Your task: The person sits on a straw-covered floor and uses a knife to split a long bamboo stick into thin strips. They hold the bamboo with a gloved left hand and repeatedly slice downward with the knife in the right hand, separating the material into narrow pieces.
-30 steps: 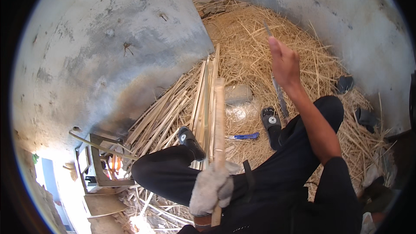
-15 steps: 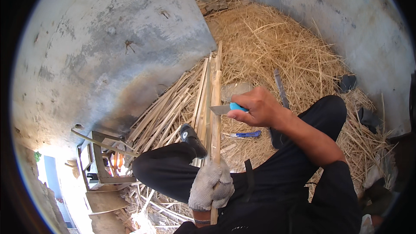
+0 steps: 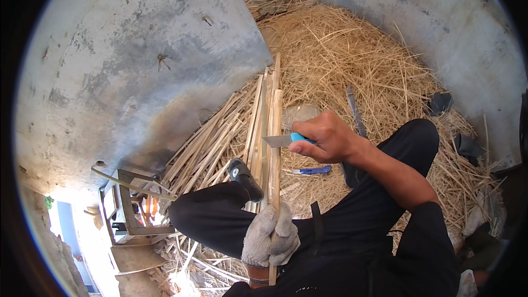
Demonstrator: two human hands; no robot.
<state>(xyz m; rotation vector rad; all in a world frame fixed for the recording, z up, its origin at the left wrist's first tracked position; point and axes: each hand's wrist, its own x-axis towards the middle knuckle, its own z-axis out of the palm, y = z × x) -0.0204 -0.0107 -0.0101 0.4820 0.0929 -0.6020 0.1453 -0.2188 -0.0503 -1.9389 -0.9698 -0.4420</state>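
Note:
My left hand (image 3: 270, 235), in a grey knit glove, is closed round the near end of a pale split wooden strip (image 3: 275, 159). The strip runs lengthwise away from me, over my crossed legs. Bare, my right hand (image 3: 324, 136) grips the light-blue handle of a utility knife (image 3: 301, 138). Its broad grey blade lies crosswise over the strip's upper half, the tip reaching past the strip's left edge. Whether the blade bites into the wood I cannot tell. A second, dark-blue utility knife (image 3: 313, 170) rests on the shavings below my right hand.
Long split strips (image 3: 212, 137) lie piled on the left by the wall (image 3: 137, 49). Straw-like shavings (image 3: 352, 49) heap up at the far side. A long metal blade (image 3: 356, 111) lies on them. At the lower left stands a wooden frame stool (image 3: 129, 209); my shoe (image 3: 245, 179) is beside the strips.
The knife has shifted very slightly left relative to the strip. My left hand keeps its hold on the strip, and the whole view has tilted a little.

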